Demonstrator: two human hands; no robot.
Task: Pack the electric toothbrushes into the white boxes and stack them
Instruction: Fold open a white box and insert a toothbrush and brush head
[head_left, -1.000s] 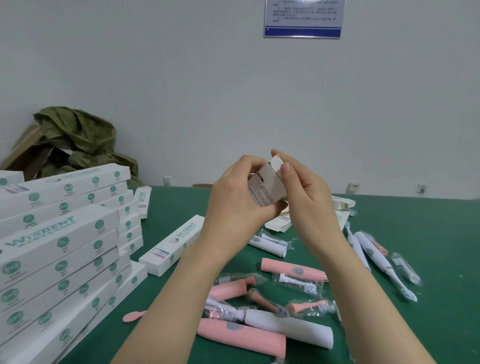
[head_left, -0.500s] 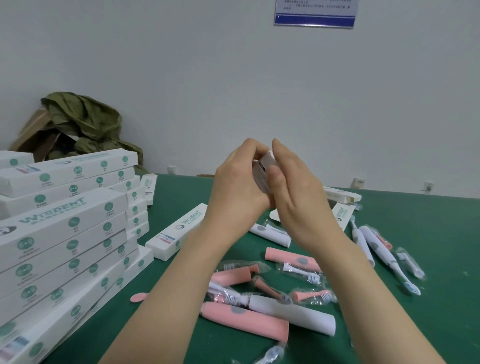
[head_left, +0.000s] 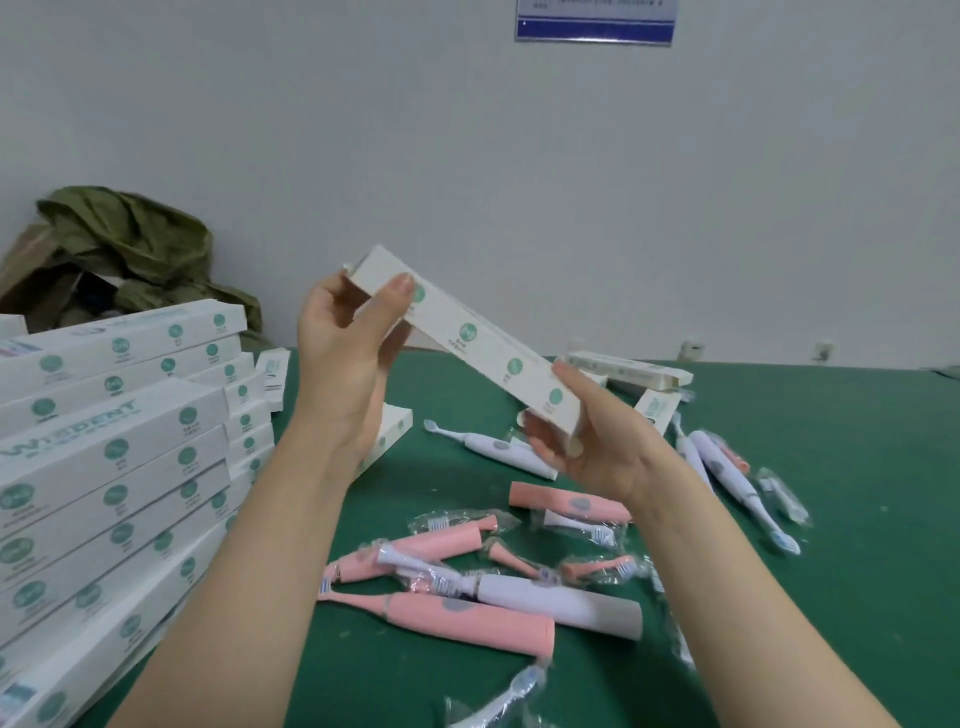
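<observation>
Right of the stack (head_left: 119, 447), the left hand (head_left: 337, 364) pinches the high end of the tilted white box (head_left: 488, 348) and the right hand (head_left: 602, 447) grips its low end above the table (head_left: 857, 467); both end flaps should probably sit flush before stacking.

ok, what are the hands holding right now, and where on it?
One tilted white box: left hand grips its upper end, right hand its lower end.
</observation>
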